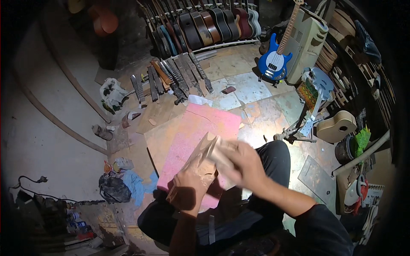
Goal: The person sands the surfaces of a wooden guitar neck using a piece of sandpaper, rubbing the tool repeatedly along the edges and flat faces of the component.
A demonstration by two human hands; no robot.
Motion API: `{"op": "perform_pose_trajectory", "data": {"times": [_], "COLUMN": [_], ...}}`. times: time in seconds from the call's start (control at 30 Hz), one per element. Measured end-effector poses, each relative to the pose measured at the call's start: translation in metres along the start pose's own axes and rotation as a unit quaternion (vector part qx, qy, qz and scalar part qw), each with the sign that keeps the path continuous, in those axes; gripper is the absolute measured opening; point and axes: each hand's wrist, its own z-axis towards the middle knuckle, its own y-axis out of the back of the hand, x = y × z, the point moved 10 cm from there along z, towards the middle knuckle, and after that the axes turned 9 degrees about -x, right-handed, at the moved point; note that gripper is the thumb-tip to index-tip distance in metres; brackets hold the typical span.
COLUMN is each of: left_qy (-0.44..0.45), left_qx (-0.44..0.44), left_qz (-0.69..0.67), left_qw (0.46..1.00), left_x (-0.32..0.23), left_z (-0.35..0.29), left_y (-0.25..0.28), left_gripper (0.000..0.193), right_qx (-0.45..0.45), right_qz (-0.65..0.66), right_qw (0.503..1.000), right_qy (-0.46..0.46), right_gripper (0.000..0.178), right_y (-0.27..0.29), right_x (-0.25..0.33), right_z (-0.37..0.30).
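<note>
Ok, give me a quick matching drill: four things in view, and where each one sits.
Things:
1. blue guitar
2. pink sheet
3. black bag
4. wooden piece

Places:
A. crumpled on the floor, left of the knees
B. flat on the floor under the hands
C. upright on a stand, far right
D. gripped by the left hand, the right hand pressed on it

Pairs: 1-C, 2-B, 3-A, 4-D

head-worn fisheye, looking down, close over lap; floor beyond
</note>
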Motion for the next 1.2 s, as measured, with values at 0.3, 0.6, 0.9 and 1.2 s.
{"op": "perform_pose_trajectory", "data": {"times": [0.3,0.6,0.9,1.2], "left_qy": [-0.074,-0.042,-0.075,0.022], "left_qx": [-0.067,-0.053,-0.098,-0.032], "left_qz": [-0.094,0.105,0.155,0.026], "left_qw": [0.991,0.992,0.98,0.999], "left_x": [0.005,0.052,0.024,-0.016], "left_z": [-0.002,-0.021,-0.01,0.021], "left_y": [-0.001,-0.014,-0.013,-0.006], "left_gripper": [0.04,0.034,0.038,0.039], "right_qx": [0.004,0.053,-0.006,0.018], "right_qz": [0.113,0.209,0.117,-0.015], "right_qw": [0.989,0.955,0.986,0.999], "right_qy": [-0.096,-0.205,-0.115,-0.04], "right_gripper": [0.055,0.051,0.05,0.05], "right_y": [-0.012,-0.039,-0.016,-0.003], "right_x": [-0.042,-0.072,-0.059,-0.015], "right_z": [0.005,0.008,0.01,0.024]}}
